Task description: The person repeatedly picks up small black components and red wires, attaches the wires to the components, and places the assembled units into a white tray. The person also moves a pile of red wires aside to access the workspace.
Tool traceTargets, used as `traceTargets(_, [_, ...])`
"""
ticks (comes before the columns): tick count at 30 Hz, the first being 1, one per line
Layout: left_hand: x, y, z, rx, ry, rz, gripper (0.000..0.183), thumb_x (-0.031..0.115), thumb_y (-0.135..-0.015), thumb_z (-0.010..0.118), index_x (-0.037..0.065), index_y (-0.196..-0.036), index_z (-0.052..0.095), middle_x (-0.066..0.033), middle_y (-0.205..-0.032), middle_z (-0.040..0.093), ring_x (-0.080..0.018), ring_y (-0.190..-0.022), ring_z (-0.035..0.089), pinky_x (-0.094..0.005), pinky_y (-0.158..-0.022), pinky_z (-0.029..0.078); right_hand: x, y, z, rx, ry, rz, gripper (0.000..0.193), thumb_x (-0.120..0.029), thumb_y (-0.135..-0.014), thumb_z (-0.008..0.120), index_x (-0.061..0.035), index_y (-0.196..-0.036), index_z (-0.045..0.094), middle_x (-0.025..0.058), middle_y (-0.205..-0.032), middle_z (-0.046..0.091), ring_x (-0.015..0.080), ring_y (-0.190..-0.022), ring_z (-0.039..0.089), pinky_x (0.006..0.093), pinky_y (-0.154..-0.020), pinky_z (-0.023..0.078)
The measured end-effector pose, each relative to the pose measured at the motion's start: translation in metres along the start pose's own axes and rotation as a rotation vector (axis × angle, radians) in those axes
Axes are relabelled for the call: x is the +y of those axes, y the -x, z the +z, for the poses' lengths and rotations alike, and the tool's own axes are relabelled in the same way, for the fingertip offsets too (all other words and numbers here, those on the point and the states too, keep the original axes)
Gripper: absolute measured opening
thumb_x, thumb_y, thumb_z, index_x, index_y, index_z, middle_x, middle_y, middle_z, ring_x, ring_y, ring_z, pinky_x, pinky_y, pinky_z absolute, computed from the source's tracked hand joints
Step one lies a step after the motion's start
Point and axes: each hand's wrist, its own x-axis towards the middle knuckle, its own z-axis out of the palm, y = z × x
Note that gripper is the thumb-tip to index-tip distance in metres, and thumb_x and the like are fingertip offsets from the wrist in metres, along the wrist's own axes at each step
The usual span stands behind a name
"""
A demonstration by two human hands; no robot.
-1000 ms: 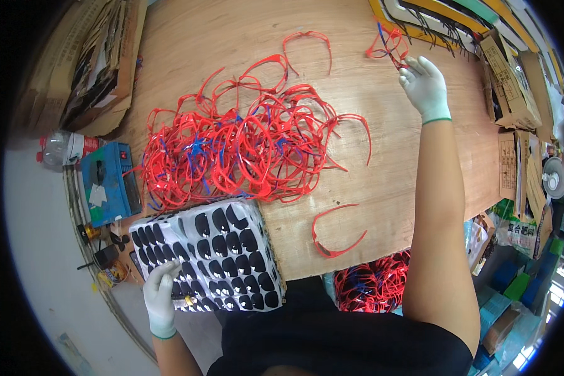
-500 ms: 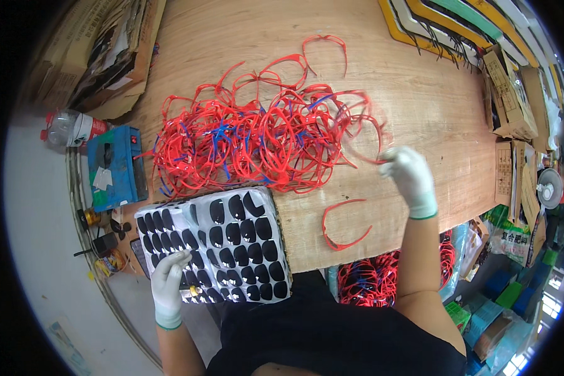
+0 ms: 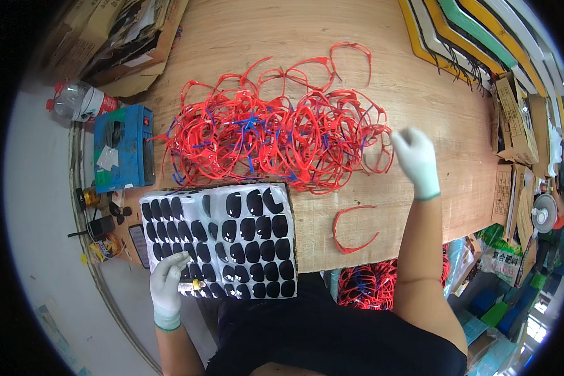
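My left hand [image 3: 167, 285], in a white glove, is at the lower left edge of a tray [image 3: 216, 213] lined with white, with rows of dark sunglass lenses [image 3: 247, 227]. Its fingers are pressed together, and what they may hold cannot be made out. A small strip with a yellow end [image 3: 197, 284] shows beside them. My right hand [image 3: 416, 161], gloved too, is at the right edge of a tangled heap of red and blue glasses frames [image 3: 263, 138]. Its fingers are curled close to a red frame [image 3: 377, 149], their tips slightly blurred; contact is unclear. One loose red frame [image 3: 339, 232] lies nearer me.
A blue box [image 3: 124, 147] and a plastic bottle [image 3: 78, 100] are left of the heap. Cardboard [image 3: 131, 69] stands at the far left, yellow-edged panels [image 3: 442, 50] at the far right. More red frames [image 3: 366, 285] are in a container below the table edge.
My right hand has moved up and slightly right, away from the blurred red frame, which now rests at the heap's right edge. My left hand has stayed almost in place. The whole view has shifted slightly.
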Motion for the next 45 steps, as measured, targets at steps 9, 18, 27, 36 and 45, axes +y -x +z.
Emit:
traceTargets(9, [-0.009,0.039,0.000,0.085,-0.026,-0.023,0.041,0.020,-0.104,0.054,-0.014,-0.127,0.059,-0.0241,-0.125,0.068,-0.0313,-0.117,0.068,-0.0408,-0.106,0.051,-0.087,-0.220,0.118,-0.548,0.247,-0.435,0.039,-0.031,-0.093,0.063,-0.0061,-0.121,0.074,0.0178,-0.126,0.071,0.0372,-0.113,0.068,0.0404,-0.097,0.053])
traceTargets(18, [-0.029,0.080,-0.011,0.280,0.092,-0.022,0.033,0.013,-0.104,0.052,-0.013,-0.123,0.061,-0.0246,-0.122,0.068,-0.0308,-0.115,0.068,-0.0428,-0.106,0.052,-0.100,-0.236,0.160,-0.338,0.771,-0.234,0.041,-0.034,-0.093,0.062,-0.0070,-0.122,0.074,0.0179,-0.130,0.069,0.0371,-0.120,0.067,0.0427,-0.101,0.054])
traceTargets(27, [-0.025,0.060,-0.015,0.227,0.104,0.030,0.032,0.011,-0.104,0.051,-0.013,-0.122,0.061,-0.0253,-0.121,0.068,-0.0318,-0.113,0.069,-0.0426,-0.105,0.052,-0.119,-0.173,0.020,-0.181,-0.720,-0.354,0.010,-0.003,-0.081,0.068,-0.0008,-0.087,0.061,0.0039,-0.074,0.060,0.0127,-0.062,0.057,0.0260,-0.054,0.042])
traceTargets(36, [-0.020,0.039,-0.010,0.124,0.148,0.022,0.031,0.011,-0.103,0.054,-0.012,-0.121,0.062,-0.0220,-0.121,0.070,-0.0298,-0.113,0.069,-0.0400,-0.105,0.051,-0.066,-0.039,-0.048,-0.577,-0.813,-0.137,0.020,-0.002,-0.082,0.065,0.0003,-0.101,0.061,0.0070,-0.078,0.062,0.0141,-0.060,0.059,0.0277,-0.054,0.046])
traceTargets(45, [-0.030,0.049,-0.022,0.100,0.144,0.075,0.030,0.008,-0.104,0.051,-0.012,-0.123,0.061,-0.0232,-0.123,0.068,-0.0297,-0.115,0.068,-0.0408,-0.105,0.051,0.016,-0.046,0.034,-0.134,-0.173,-0.167,0.026,-0.013,-0.087,0.067,0.0011,-0.108,0.071,0.0156,-0.097,0.076,0.0213,-0.086,0.072,0.0327,-0.080,0.057])
